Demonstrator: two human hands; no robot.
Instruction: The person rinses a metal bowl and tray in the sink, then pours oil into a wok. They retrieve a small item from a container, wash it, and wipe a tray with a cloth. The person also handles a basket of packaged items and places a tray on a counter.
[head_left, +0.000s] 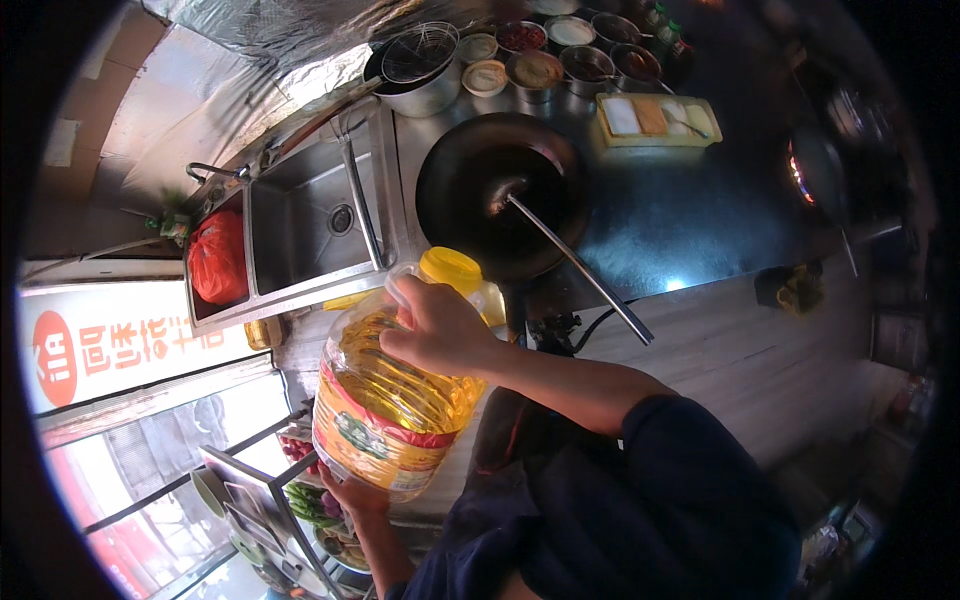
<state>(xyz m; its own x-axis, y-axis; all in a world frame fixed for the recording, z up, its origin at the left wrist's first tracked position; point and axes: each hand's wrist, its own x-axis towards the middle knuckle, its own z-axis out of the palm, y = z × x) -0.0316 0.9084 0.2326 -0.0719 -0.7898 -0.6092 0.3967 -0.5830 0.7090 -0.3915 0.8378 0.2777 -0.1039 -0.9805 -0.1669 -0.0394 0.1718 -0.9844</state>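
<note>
A big clear plastic bottle of yellow cooking oil (394, 405) is held tilted between both hands, its yellow cap (450, 270) pointing toward the wok. My right hand (439, 326) grips the handle near the neck. Under the bottle's base is my left hand (356, 491), supporting it, its fingers partly hidden by the bottle. Just beyond the cap, a dark wok (487, 165) sits at the worktop, with a long-handled metal ladle (581, 270) resting in it. The ladle's handle sticks out over the front edge.
Left of the wok is a steel sink (300, 225) with a red plastic bag (217, 259). Seasoning bowls (532, 71) and a divided condiment box (660, 120) stand behind. A flame burns under another pan (817, 165) at right. A vegetable rack (281, 487) stands lower left.
</note>
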